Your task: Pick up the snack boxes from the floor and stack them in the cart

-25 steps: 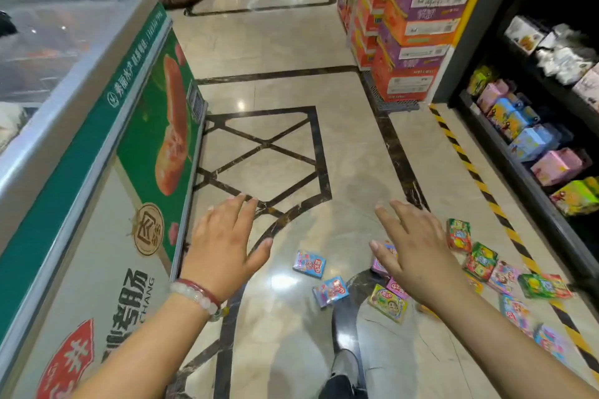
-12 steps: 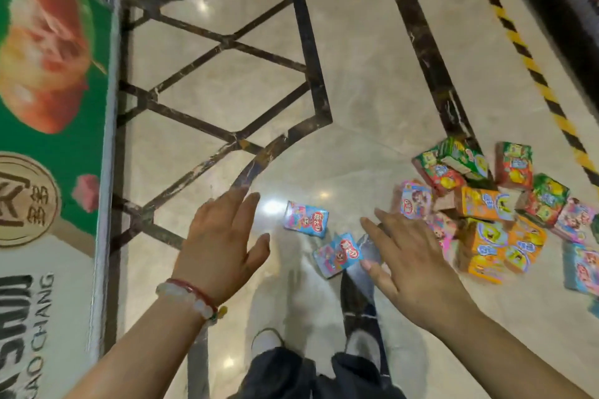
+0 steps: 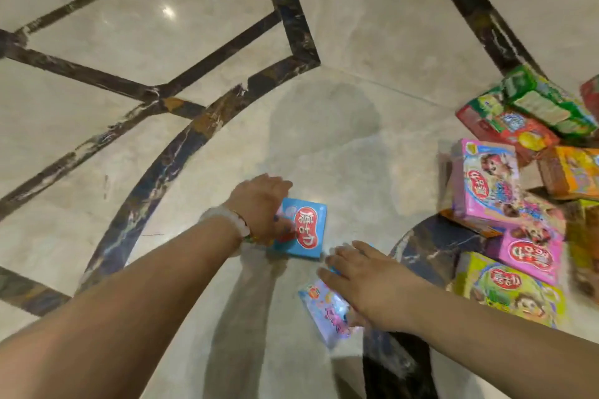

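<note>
Step in hand: first pickup, both hands down on the floor (image 3: 340, 26) at once. No box lifted yet; cart not in view.

Left hand (image 3: 259, 204) sits over the left edge of a blue box (image 3: 306, 228), which lies flat, face up, centre of view. Thumb tip shows on the box face, the other fingers are hidden over the far edge; reads as a pinch closing on that edge, though how firm I cannot tell. Beaded bracelet (image 3: 227, 220) on that wrist.

Right hand (image 3: 363, 275) lies palm-down on a second blue box (image 3: 327, 311), near and right of the first. Fingers look straight and close together, pressing on its top; blur hides the tips, so whether any have curled under I cannot tell.

Remaining boxes in a loose pile (image 3: 518, 204) at right: pink, green, orange, some overlapping.

Next move, as I judge it: get fingers under each flat box, since the polished floor gives no edge to hook. Tilt up, grip across the narrow sides, lift, then turn to find the cart.
</note>
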